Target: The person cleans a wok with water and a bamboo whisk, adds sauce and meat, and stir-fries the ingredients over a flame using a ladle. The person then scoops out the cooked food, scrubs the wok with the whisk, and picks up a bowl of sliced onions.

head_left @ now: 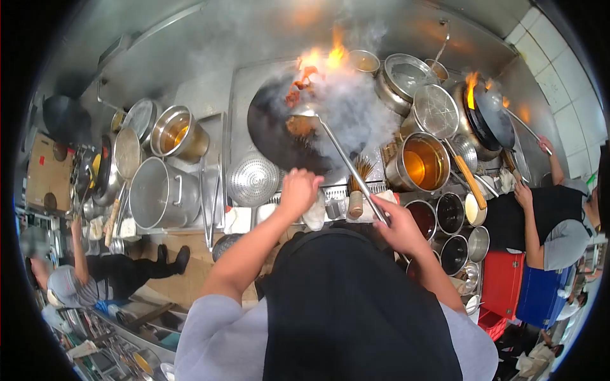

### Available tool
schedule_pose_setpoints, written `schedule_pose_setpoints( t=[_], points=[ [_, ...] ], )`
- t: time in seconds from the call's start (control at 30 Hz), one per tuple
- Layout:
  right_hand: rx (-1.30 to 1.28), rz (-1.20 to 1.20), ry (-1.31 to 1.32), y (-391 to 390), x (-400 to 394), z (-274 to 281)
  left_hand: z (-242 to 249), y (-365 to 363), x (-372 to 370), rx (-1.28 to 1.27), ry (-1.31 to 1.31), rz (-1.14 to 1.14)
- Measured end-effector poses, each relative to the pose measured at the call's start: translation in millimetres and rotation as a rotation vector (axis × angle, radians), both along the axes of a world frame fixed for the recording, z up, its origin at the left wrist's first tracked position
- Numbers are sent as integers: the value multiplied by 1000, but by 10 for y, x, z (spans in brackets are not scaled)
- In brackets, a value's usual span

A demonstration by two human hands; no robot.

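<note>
A black wok tilts over the burner in front of me, partly hidden by thick smoke. Flames rise at its far side, and reddish-brown pieces of food are in the air above it. My left hand is closed at the wok's near rim, with a white cloth hanging under it. My right hand grips the long metal handle of a ladle. Its bowl is over the wok, beside more brown food.
Left of the wok lie a perforated strainer and a large metal pot. To the right are a pot of amber liquid, a wire skimmer and a bamboo brush. A co-worker handles another flaming wok; another person stands left.
</note>
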State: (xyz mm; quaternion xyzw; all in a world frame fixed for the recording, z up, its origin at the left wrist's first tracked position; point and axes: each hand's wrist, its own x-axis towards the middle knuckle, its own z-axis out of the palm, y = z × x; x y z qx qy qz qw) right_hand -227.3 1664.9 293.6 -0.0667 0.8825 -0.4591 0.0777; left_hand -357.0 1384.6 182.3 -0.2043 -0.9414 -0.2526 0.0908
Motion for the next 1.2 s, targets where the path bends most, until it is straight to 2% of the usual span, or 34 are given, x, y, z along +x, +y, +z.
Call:
schedule_pose_setpoints(
  t=[0.03, 0.1, 0.17, 0.2, 0.27, 0.3, 0.33, 0.37, 0.4, 0.47, 0.6, 0.67, 0.7, 0.73, 0.8, 0.83, 0.87, 0.9, 1.0, 1.03, 1.07, 1.13, 1.2],
  points=[
    [5, 20, -8, 33, 147, 45, -2, 9, -218, 21, -42, -4],
    [-209, -68, -295, 89, 304, 221, -29, -14, -420, 47, -67, 16],
    [-201, -30, -335, 166, 314, 234, 11, 5, -528, -174, -90, 74],
    [-196, -10, -385, 228, 280, 246, 99, -4, -467, -170, -79, 82],
    [-211, -1, -389, 308, 55, 137, 268, -27, -49, 15, 308, 154],
    [-110, -23, -364, 343, -98, 25, 163, -73, 123, 11, 314, 148],
    [-12, -46, -342, 373, -259, -179, -42, -167, 301, 35, 97, 195],
    [4, -44, -195, 361, -439, -376, -242, -262, 436, 58, -123, 243],
    [23, -39, -48, 344, -617, -540, -435, -353, 527, 54, -124, 240],
    [-60, -146, -70, 107, -939, -669, -753, -470, 605, -49, -554, 202],
    [-117, -120, 99, -260, -1352, -1302, -885, -343, 589, -147, -701, 118],
    [-189, -15, 11, -341, -1360, -1372, -883, -203, 495, -154, -731, 84],
    [-302, -6, -11, -349, -1271, -1312, -976, -175, 442, -134, -674, 74],
    [-301, -6, -15, -299, -1176, -1169, -1128, -188, 356, -134, -678, 75],
    [-92, 65, -100, -96, -939, -722, -1382, -217, 173, 160, -754, -18],
    [-91, 65, -106, -14, -818, -542, -1324, -246, 74, 246, -780, -10],
    [0, 47, -112, 67, -676, -386, -1539, -298, -21, 330, -718, 62],
    [91, 30, -115, 158, -542, -335, -1444, -359, -77, 693, -917, 120],
    [78, -54, -8, 509, -105, -556, -994, -644, -195, 1678, -1378, 219],
    [75, -54, 1, 564, 9, -611, -698, -724, -197, 1709, -1337, 139],
    [78, -111, 78, 602, 112, -657, -595, -775, -246, 1703, -1329, 131],
    [73, -182, 172, 583, 170, -592, -458, -834, -395, 1880, -1434, 169],
    [-207, -260, -178, 519, 262, -415, -331, -766, -597, 1816, -1460, 125]
  ],
)
